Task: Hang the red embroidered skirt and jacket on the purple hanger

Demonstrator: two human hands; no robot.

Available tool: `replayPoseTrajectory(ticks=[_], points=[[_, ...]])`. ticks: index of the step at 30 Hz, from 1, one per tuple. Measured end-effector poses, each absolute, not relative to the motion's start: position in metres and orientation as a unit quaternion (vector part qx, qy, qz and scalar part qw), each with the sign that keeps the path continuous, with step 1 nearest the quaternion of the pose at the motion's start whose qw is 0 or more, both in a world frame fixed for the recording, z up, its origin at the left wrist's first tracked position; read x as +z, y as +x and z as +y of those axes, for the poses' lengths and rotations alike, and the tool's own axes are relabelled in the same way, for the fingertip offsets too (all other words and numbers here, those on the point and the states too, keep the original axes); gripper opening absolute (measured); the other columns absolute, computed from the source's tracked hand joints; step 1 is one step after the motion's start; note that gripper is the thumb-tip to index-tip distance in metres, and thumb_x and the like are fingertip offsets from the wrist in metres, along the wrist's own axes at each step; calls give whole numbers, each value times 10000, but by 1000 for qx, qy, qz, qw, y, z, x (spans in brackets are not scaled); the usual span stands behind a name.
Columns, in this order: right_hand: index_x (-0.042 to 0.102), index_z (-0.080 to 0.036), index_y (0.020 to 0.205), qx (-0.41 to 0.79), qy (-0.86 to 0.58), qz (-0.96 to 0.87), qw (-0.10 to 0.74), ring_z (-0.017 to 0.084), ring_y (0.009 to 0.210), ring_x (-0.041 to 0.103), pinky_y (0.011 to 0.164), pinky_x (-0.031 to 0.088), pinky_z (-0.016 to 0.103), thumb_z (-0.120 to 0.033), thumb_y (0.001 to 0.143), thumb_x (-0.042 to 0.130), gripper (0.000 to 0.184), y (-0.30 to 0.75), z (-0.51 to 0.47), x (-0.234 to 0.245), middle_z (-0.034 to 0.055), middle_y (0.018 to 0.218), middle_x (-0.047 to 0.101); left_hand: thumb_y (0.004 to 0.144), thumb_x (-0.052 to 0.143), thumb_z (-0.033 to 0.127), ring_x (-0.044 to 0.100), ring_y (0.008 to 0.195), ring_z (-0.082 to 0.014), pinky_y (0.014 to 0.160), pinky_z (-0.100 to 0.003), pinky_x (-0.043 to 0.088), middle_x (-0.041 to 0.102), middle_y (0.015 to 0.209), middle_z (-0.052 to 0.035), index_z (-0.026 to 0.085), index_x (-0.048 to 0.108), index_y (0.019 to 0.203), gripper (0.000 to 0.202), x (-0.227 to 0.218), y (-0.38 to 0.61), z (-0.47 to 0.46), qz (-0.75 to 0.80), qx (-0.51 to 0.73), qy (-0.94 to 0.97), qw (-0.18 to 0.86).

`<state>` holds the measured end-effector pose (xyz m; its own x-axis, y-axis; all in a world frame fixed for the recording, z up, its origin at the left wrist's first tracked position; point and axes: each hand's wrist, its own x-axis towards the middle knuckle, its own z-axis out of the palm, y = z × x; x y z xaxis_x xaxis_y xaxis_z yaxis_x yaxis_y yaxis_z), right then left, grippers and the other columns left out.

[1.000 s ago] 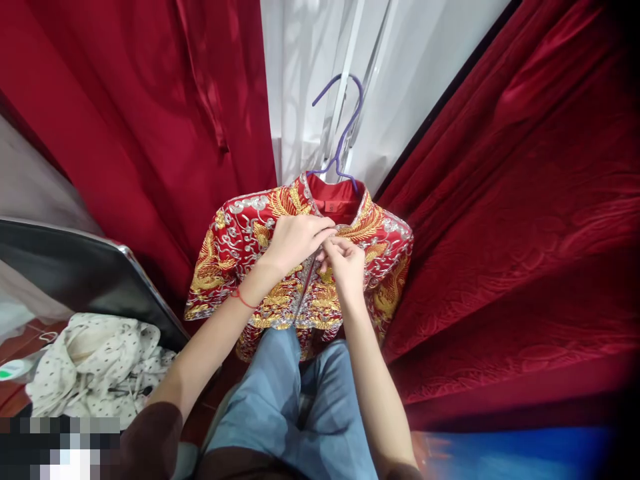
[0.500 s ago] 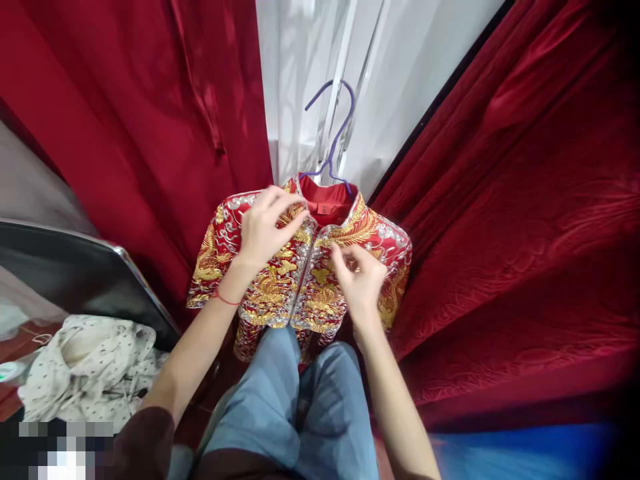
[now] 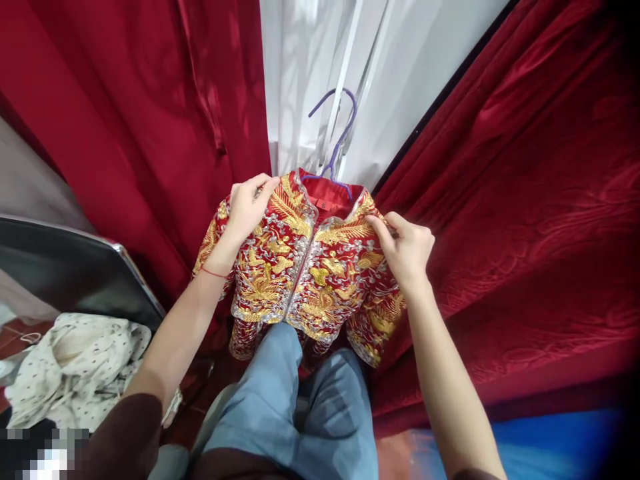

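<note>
Two hands hold a red embroidered jacket [image 3: 310, 267] by its shoulders: the left hand [image 3: 247, 210] pinches one shoulder, the right hand [image 3: 407, 247] grips the other. It hangs on a purple hanger [image 3: 336, 143], its hem draped over denim-clad knees [image 3: 295, 400], between red curtains [image 3: 525, 200].

The embroidered red jacket [image 3: 310, 267] lay front-up across the person's knees in blue jeans [image 3: 295, 407], its hem spilling over both thighs, with its collar up on a purple hanger [image 3: 336, 137]. Both shoulders were pinched in the left hand [image 3: 246, 208] and right hand [image 3: 407, 248]. Down at the lower left, a crumpled white spotted cloth [image 3: 75, 367] sat on a dark reddish surface [image 3: 13, 337], just beside a dark panel with a shiny edge [image 3: 75, 267].
</note>
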<state>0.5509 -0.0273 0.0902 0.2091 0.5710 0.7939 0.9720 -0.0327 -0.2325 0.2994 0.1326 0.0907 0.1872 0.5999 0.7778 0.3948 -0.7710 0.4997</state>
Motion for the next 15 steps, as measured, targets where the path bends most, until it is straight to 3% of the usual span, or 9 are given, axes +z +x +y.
replayPoseTrajectory(ticks=[3, 6, 9, 12, 15], points=[[556, -189, 621, -206, -659, -587, 422, 101, 515, 415, 551, 289, 246, -639, 876, 564, 517, 557, -36, 93, -23, 537, 497, 947, 477, 520, 539, 665, -136, 632, -246, 389, 594, 667, 5, 180, 623, 759, 415, 97, 290, 145, 303, 498, 797, 159], [661, -192, 821, -67, -626, -648, 429, 130, 603, 522, 605, 389, 244, -603, 827, 643, 411, 580, -45, 81, 2, 703, 633, 891, 551, 537, 615, 838, -166, 763, -253, 463, 692, 914, -40, 181, 640, 933, 369, 85, 265, 157, 287, 462, 823, 162], [673, -197, 902, 36, -616, -638, 459, 165, 672, 578, 633, 443, 266, -600, 787, 674, 419, 603, -54, 55, 23, 799, 675, 822, 632, 555, 627, 977, -196, 868, -294, 485, 671, 1157, -87, 191, 583, 1150, 492, 55, 238, 166, 314, 486, 805, 133], [674, -190, 861, 44, -625, -579, 522, 184, 676, 577, 618, 453, 287, -633, 758, 673, 456, 612, -57, 31, 37, 785, 670, 844, 607, 562, 617, 872, -178, 808, -283, 478, 683, 1051, -72, 187, 582, 1132, 473, 28, 223, 172, 344, 538, 762, 108], [631, -180, 733, -43, -661, -517, 542, 143, 573, 481, 548, 392, 271, -625, 764, 676, 449, 605, -57, 23, -2, 642, 573, 910, 515, 558, 525, 669, -135, 660, -256, 417, 620, 759, -5, 199, 610, 903, 371, 20, 220, 174, 367, 582, 720, 91]])
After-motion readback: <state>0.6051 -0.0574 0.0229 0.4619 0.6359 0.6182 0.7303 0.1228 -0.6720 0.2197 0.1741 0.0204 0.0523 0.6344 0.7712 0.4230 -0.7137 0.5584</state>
